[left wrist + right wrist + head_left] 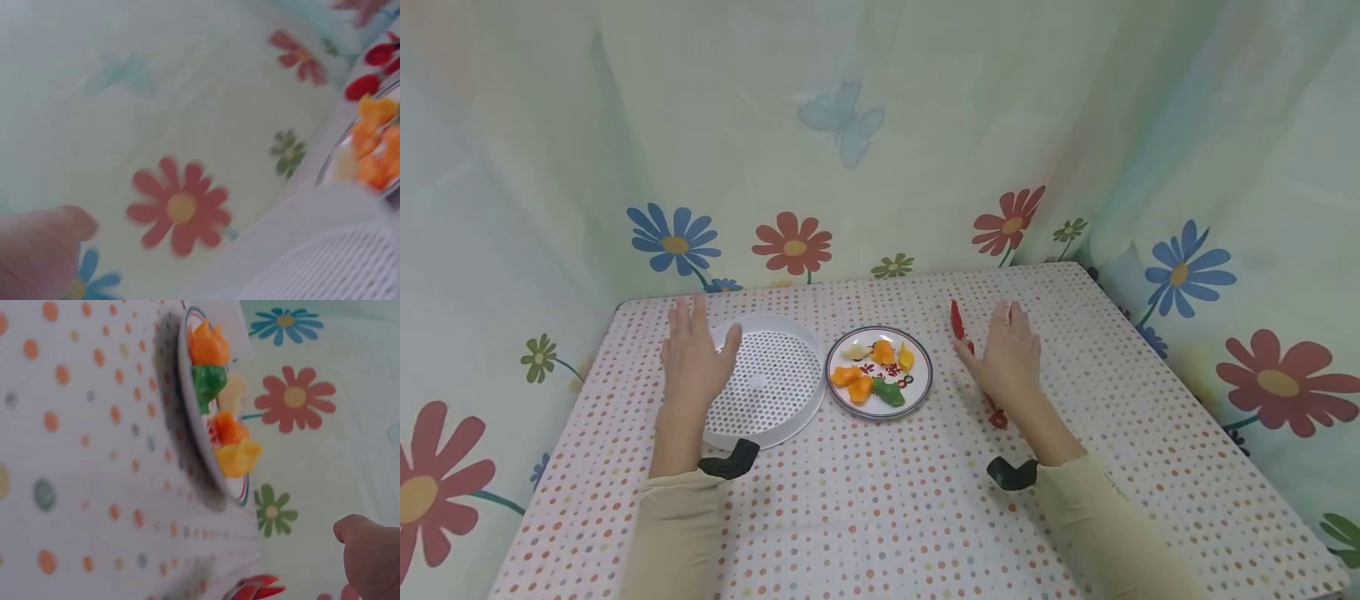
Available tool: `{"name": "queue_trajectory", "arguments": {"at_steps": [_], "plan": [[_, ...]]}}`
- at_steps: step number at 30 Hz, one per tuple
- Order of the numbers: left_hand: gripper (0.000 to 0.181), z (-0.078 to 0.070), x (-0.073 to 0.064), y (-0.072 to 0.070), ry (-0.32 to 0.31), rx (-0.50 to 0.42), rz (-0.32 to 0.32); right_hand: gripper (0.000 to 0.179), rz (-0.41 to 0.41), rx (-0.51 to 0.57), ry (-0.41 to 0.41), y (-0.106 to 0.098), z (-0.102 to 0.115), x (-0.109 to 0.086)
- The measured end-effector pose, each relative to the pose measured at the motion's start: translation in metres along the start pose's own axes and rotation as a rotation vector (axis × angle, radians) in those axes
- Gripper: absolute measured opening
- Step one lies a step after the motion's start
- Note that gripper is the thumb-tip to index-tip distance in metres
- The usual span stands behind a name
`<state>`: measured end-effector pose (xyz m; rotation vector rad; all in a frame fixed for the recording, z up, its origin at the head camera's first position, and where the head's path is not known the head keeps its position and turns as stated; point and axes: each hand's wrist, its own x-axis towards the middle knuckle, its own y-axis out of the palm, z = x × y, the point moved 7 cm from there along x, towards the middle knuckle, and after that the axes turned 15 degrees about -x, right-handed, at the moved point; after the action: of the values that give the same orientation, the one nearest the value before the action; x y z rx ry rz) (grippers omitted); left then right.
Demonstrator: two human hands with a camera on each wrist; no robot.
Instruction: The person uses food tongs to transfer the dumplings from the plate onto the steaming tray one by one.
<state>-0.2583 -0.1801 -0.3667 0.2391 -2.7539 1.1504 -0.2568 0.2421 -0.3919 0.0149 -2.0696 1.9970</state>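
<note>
My left hand (691, 362) hovers with fingers straight and thumb spread, overlapping the left rim of a round white plastic sieve (767, 375). My right hand (1009, 362) is likewise open and holds nothing. It partly covers a slender red item (957, 320), whose ends show beyond the fingers and below the palm. Between the hands stands a dark-rimmed white plate (880, 414) bearing several small peppers: orange (860, 389), yellow (906, 358), green (889, 392) and pale (855, 352). In the wrist views only part of each hand shows, the left (47, 250) and the right (375, 559).
A dotted cloth covers the table (865, 517). Flower-printed curtains (925, 167) hang behind it and on both sides. The sieve stands close beside the plate's left edge. A dark strap piece (730, 460) sits at the left wrist, another (1012, 473) at the right.
</note>
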Motion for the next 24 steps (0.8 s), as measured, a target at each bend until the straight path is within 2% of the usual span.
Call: {"name": "queue_trajectory", "arguments": {"at_steps": [3, 5, 7, 10, 13, 18, 21, 24], "plan": [[0.088, 0.040, -0.001, -0.003, -0.115, -0.044, 0.156, 0.104, 0.097, 0.037, 0.094, 0.037, -0.024, -0.007], [0.095, 0.062, -0.003, -0.001, -0.166, -0.075, 0.277, 0.109, 0.136, 0.041, 0.123, 0.056, -0.033, -0.010], [0.102, 0.079, -0.005, 0.003, -0.214, -0.094, 0.376, 0.112, 0.156, 0.054, 0.143, 0.068, -0.037, -0.012], [0.109, 0.097, -0.003, 0.011, -0.254, -0.108, 0.475, 0.116, 0.171, 0.069, 0.166, 0.077, -0.038, -0.011], [0.109, 0.105, 0.000, 0.015, -0.246, -0.115, 0.528, 0.115, 0.160, 0.091, 0.186, 0.078, -0.033, -0.005], [0.115, 0.111, -0.003, 0.012, -0.242, -0.137, 0.582, 0.109, 0.138, 0.077, 0.165, 0.073, -0.025, 0.004], [0.122, 0.111, -0.006, 0.010, -0.235, -0.173, 0.630, 0.111, 0.185, 0.145, 0.163, 0.072, -0.028, 0.011], [0.126, 0.107, -0.007, 0.010, -0.172, -0.227, 0.667, 0.115, 0.257, 0.240, 0.147, 0.070, -0.036, 0.019]]}}
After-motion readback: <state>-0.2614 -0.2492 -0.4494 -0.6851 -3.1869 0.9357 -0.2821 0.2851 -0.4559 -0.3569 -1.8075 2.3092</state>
